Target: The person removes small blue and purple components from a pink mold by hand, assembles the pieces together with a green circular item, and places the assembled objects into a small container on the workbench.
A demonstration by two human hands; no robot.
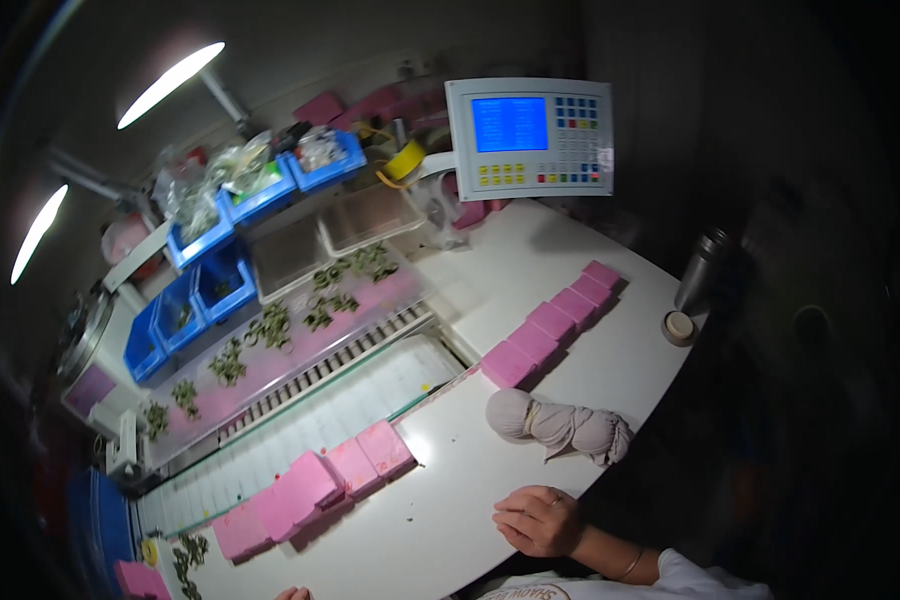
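Factory workstn: machine control panel point(530, 138), blue parts bins point(210, 285), conveyor bed point(310, 420).

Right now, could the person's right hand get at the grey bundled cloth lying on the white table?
Probably yes. The right hand rests on the white table close below the grey bundled cloth, with only bare tabletop between them. The pink blocks sit farther off, so nothing seems to stand in the way.

We see the right hand point(538, 520) resting loosely curled on the white table point(530, 280), near a grey cloth bundle point(560, 425). Only a fingertip of the left hand point(292, 594) shows at the lower edge. Two rows of pink blocks point(550, 322) lie on the table, below a control panel point(530, 138) with a blue screen.
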